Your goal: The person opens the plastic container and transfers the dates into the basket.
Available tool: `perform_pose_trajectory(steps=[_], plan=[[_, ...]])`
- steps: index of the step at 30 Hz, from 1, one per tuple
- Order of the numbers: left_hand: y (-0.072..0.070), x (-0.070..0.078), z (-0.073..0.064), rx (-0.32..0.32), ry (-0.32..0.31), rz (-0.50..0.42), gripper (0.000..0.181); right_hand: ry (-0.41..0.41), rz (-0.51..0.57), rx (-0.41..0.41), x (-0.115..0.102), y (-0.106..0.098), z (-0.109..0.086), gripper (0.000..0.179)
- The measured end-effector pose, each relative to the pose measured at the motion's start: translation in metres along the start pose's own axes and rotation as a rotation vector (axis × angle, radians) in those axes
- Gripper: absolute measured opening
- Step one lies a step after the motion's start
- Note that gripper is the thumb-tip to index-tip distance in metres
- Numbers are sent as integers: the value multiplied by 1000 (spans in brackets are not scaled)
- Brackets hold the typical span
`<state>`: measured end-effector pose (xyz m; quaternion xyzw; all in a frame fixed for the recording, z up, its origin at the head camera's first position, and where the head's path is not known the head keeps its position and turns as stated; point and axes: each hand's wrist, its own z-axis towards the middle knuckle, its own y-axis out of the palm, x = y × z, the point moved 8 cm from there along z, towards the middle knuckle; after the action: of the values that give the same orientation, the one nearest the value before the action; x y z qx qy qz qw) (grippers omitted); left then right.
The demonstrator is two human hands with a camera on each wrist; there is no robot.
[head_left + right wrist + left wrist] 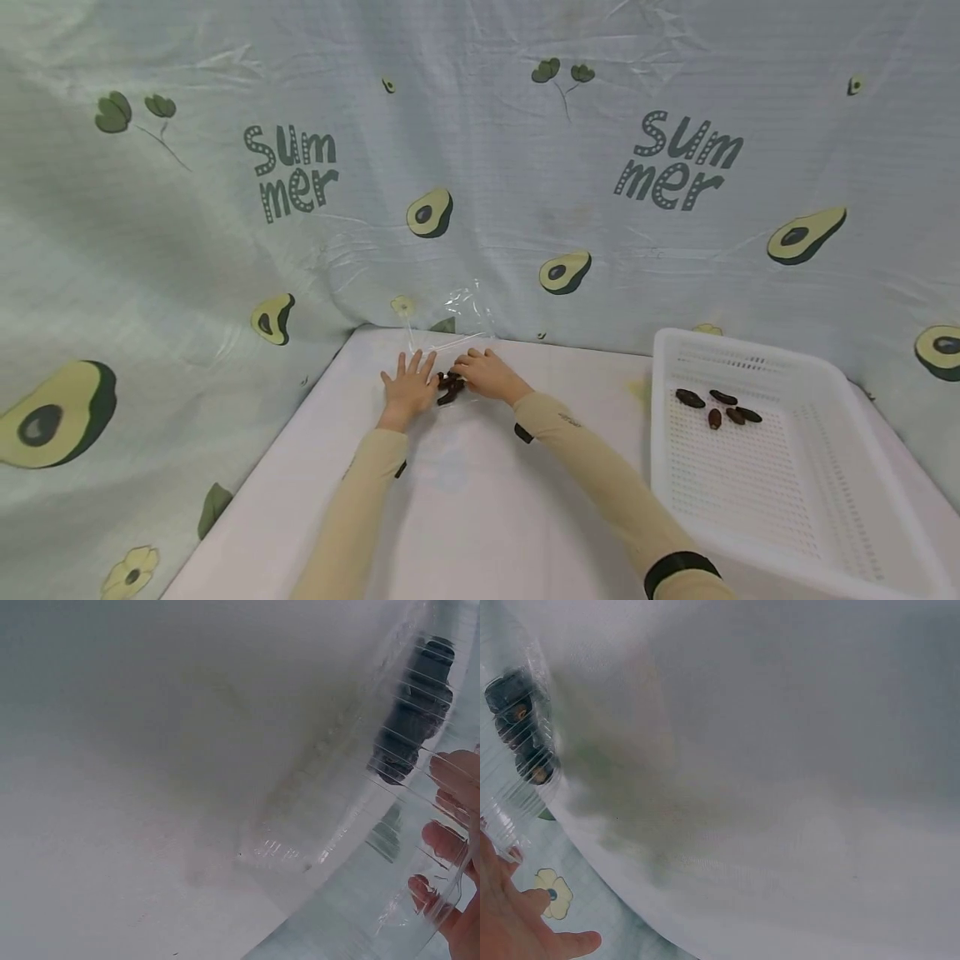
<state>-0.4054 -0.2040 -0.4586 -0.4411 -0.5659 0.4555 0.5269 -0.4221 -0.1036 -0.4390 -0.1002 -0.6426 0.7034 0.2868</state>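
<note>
A clear plastic clamshell box [285, 851] lies near the back of the table, its transparent lid [468, 312] raised behind it. Several dark brown dates [450, 388] are grouped in it, showing through ribbed plastic in the left wrist view as dark dates [523, 724]. At the box's left side is my left hand [407, 390], fingers spread and holding nothing. My right hand [491, 377] reaches over the right side, fingertips close to the dates. In the right wrist view its separated, slightly bent fingers [446, 840] show through clear plastic; its thumb is hidden.
On the right stands a large white perforated plastic basket [787, 500]. A few loose dates [715, 418] lie toward its far left. Behind the white table [480, 533] hangs a pale sheet [495, 150] printed with avocados, and it also runs along the left edge.
</note>
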Motion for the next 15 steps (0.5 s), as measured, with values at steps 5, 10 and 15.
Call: perform_pose_trajectory(steps=[5, 10, 15], plan=[[0, 0, 0, 4, -2, 11, 50, 31, 18, -59, 0, 9, 10, 37], [1, 0, 0, -1, -5, 7, 50, 59, -23, -155, -1, 22, 19, 40], [3, 0, 0, -7, -4, 4, 50, 69, -49, -168, -2, 24, 20, 32]])
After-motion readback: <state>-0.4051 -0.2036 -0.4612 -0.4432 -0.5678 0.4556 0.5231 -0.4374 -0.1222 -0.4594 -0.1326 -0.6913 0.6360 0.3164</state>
